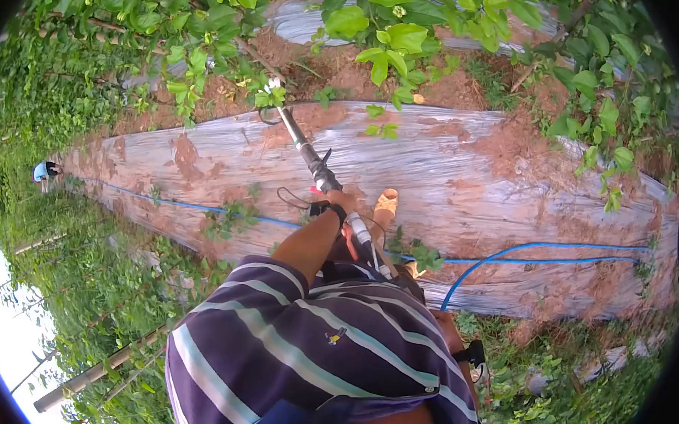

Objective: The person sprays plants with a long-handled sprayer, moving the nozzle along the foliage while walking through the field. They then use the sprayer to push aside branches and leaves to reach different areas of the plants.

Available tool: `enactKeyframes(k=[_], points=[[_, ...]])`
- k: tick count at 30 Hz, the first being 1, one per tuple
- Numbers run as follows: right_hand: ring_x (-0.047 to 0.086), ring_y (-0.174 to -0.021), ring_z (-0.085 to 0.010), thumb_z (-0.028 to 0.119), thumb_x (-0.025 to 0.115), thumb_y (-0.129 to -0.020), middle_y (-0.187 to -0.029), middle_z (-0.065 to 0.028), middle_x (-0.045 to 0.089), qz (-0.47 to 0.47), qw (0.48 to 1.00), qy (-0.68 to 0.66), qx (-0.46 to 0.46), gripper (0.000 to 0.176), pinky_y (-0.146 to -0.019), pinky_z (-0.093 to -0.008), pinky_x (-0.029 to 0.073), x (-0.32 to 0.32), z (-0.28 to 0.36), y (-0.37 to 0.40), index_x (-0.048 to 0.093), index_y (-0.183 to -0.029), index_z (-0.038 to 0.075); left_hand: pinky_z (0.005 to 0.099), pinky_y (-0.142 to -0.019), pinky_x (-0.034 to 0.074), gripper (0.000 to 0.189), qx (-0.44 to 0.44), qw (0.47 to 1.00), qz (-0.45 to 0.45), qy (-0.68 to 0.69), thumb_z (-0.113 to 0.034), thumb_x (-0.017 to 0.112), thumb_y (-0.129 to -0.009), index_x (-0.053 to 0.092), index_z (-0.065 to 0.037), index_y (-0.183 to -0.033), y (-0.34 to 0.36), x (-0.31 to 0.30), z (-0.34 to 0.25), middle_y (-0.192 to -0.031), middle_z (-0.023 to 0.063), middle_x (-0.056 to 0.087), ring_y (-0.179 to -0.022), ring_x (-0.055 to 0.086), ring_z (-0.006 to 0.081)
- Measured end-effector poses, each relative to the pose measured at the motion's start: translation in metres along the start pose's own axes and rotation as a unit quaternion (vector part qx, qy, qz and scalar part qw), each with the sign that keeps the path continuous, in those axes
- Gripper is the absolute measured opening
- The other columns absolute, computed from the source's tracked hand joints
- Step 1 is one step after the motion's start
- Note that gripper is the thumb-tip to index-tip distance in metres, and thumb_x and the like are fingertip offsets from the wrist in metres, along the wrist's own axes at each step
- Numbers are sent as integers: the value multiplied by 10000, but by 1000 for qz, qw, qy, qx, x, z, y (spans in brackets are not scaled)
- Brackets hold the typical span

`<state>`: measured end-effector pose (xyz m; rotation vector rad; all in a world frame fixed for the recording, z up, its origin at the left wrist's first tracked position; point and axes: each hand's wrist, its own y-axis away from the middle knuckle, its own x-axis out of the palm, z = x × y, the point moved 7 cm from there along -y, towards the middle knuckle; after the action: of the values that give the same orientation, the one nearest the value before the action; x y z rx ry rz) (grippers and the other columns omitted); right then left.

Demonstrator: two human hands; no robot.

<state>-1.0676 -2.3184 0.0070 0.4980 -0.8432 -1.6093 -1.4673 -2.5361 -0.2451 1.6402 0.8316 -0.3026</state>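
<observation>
A long pole tool (294, 132) with a pale shaft, a black clamp and a grey lower section runs diagonally up and left from my waist. My left hand (343, 203), with a black band at the wrist, is wrapped round its middle. The far end of the pole reaches the leaves, beside a small white shape (272, 86). A thin black cable (291, 199) loops off near my left wrist. My right hand (445, 328) is low at my right side, near the pole's rear end; its fingers are hidden by my striped shirt.
Leafy vines (383, 34) hang in front and overhead. Soil-smeared plastic film (438, 156) covers the ground under my yellow shoes (388, 198). A blue hose (510, 250) lies along the film. Far left, another person (43, 170) in light blue is in the row. A post (100, 369) slants at lower left.
</observation>
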Motion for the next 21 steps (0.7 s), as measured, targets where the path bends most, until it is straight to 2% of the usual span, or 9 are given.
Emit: enactKeyframes(k=[3, 6, 8, 9, 11, 13, 17, 18, 21], points=[[526, -655, -88, 180, 548, -937, -692, -6, 613, 25, 997, -70, 29, 266, -571, -283, 429, 0, -8, 1, 666, -792, -9, 427, -806, 518, 309, -44, 985, -159, 44, -110, 635, -743, 584, 107, -956, 78, -57, -42, -1050, 244, 639, -962, 639, 348], [511, -642, -69, 177, 540, -950, -706, 15, 610, 43, 992, -103, 65, 278, -561, -261, 418, 5, -17, 3, 671, -785, -4, 420, -832, 519, 368, 44, 970, -150, -185, -117, 640, -748, 556, 117, -1019, 77, -51, -49, -1088, 241, 629, -960, 638, 374], [496, -626, -58, 190, 551, -942, -706, 21, 606, 29, 993, -88, 72, 267, -546, -252, 408, 1, -30, -1, 684, -814, -3, 427, -789, 526, 358, -91, 960, -250, 86, -133, 658, -758, 570, 70, -1038, 60, -49, -7, -1033, 193, 639, -913, 641, 342], [496, -626, -58, 190, 551, -942, -706, 21, 606, 31, 993, -86, 70, 267, -546, -252, 408, -2, -44, -5, 684, -814, -3, 427, -789, 526, 358, -92, 959, -252, 88, -133, 658, -758, 570, 70, -1038, 49, -48, 7, -1033, 193, 639, -913, 641, 342], [534, -626, -85, 272, 577, -919, -688, -16, 636, 35, 997, -24, 60, 305, -554, -288, 435, -10, -58, -11, 692, -863, -5, 416, -709, 539, 286, -87, 933, -25, 349, -129, 663, -773, 580, 14, -1006, 34, -24, 20, -938, 143, 642, -801, 638, 303], [560, -626, -116, 320, 583, -905, -679, -56, 644, 31, 997, 54, 34, 338, -562, -318, 447, -18, -47, -9, 690, -884, 0, 411, -694, 538, 249, -89, 902, 1, 423, -117, 655, -782, 577, 4, -985, 38, -24, 12, -896, 133, 632, -770, 631, 295], [628, -637, -239, 425, 591, -873, -689, -177, 638, -11, 972, 231, 35, 423, -594, -394, 468, -25, 32, 14, 681, -904, 13, 391, -631, 534, 107, -108, 726, 119, 668, -68, 621, -816, 569, -36, -904, 101, -34, -42, -728, 89, 594, -647, 603, 263], [637, -654, -338, 412, 600, -864, -711, -216, 629, -33, 953, 298, 46, 410, -590, -419, 465, -24, 62, 20, 675, -856, 9, 391, -631, 534, 107, -110, 721, 121, 673, -68, 621, -816, 569, -36, -904, 123, -47, -61, -728, 89, 594, -647, 603, 263], [621, -691, -419, 389, 623, -842, -725, -241, 621, -81, 920, 383, -22, 369, -586, -465, 463, -23, 92, 25, 666, -824, 23, 394, -631, 519, 84, -141, 698, 32, 701, -73, 616, -825, 550, -57, -875, 134, -63, -72, -683, 80, 552, -623, 575, 254]])
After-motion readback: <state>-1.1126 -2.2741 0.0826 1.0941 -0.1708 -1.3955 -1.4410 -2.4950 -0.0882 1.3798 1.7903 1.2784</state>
